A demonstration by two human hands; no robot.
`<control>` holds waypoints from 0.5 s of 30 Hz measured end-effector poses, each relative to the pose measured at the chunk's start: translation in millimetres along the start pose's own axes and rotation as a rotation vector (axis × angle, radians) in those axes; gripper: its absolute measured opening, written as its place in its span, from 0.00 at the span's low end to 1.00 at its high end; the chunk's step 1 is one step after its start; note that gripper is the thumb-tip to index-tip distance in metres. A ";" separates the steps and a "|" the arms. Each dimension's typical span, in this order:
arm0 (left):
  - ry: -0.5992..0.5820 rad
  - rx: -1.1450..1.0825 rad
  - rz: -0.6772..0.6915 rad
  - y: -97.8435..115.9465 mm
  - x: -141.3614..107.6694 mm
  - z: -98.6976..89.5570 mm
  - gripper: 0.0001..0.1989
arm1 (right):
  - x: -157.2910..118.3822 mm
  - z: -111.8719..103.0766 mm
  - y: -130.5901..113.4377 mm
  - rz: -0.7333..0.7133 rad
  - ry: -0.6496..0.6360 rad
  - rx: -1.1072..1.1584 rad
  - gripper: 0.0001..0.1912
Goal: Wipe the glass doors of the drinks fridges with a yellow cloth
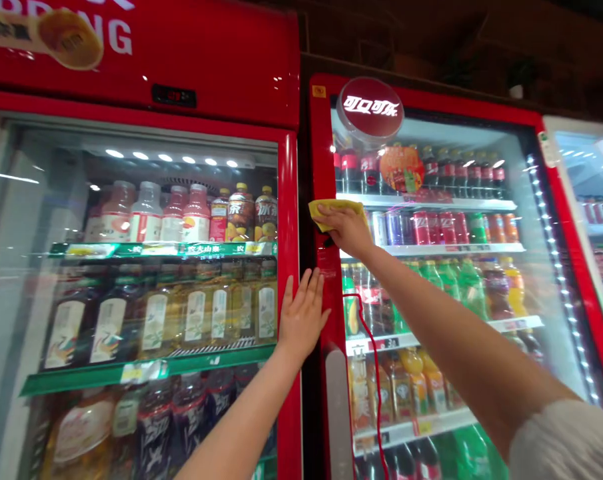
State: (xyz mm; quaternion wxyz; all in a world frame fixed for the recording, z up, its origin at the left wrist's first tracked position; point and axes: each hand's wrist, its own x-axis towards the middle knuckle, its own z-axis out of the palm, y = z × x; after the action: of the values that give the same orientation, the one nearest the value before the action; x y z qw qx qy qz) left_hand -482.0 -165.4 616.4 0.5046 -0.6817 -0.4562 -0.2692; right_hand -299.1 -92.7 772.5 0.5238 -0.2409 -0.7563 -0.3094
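My right hand (348,230) presses a yellow cloth (338,206) against the red door frame (322,143) of the right-hand drinks fridge, below its round red sign (370,108). The cloth lies bunched under my fingers, partly hidden by them. Lower and to the left, my left hand (302,313) is open, fingers spread, near the red edge of the left-hand fridge (288,200) and the dark gap between the two fridges. Whether the left palm touches the frame I cannot tell.
A red cable (378,373) hangs down the right fridge's glass, beside a pale door handle (337,407). Behind both glass doors, shelves hold several rows of bottles and cans. A third, white-framed fridge (561,143) stands at the far right.
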 end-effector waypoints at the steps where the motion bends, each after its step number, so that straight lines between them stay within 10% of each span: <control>1: -0.012 0.002 -0.020 2.9 -6.0 -0.4 0.40 | -14.6 2.8 -3.8 0.007 -0.003 0.013 0.29; 15: -0.149 0.061 -0.111 25.6 -78.9 -8.4 0.47 | -205.4 32.1 -72.8 0.074 -0.160 0.064 0.33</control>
State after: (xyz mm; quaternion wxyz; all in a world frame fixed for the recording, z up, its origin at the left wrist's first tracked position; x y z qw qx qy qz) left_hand -493.0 -202.7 542.6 0.4743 -0.6579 -0.5374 -0.2313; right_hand -301.0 -128.3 555.1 0.4803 -0.2758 -0.7957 -0.2452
